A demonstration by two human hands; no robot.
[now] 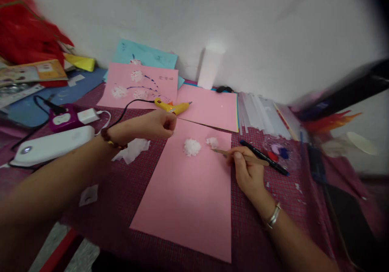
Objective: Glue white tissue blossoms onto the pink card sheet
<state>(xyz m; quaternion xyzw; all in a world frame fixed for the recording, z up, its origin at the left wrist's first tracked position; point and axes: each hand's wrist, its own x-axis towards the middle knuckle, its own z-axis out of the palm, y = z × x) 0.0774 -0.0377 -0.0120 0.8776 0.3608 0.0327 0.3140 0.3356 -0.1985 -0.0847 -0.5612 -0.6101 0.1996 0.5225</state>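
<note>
A pink paper sheet (188,191) lies in front of me on a dark red checked cloth. Two white fluffy tufts (192,147) sit near its top edge. My right hand (247,173) is closed on a thin wooden stick (243,156), whose tip points at the smaller tuft (212,142). My left hand (152,126) hovers over the sheet's upper left corner, fingers curled into a fist; what it holds, if anything, is hidden. A yellow glue gun (172,107) with a black cord lies just beyond the left hand.
White crumpled tissue (133,149) lies left of the sheet. A black marker (263,157) lies right of my right hand. More pink sheets (138,86), a blue sheet, white paper strips (261,112), a white power bank (51,144) and red fabric (21,29) surround the space.
</note>
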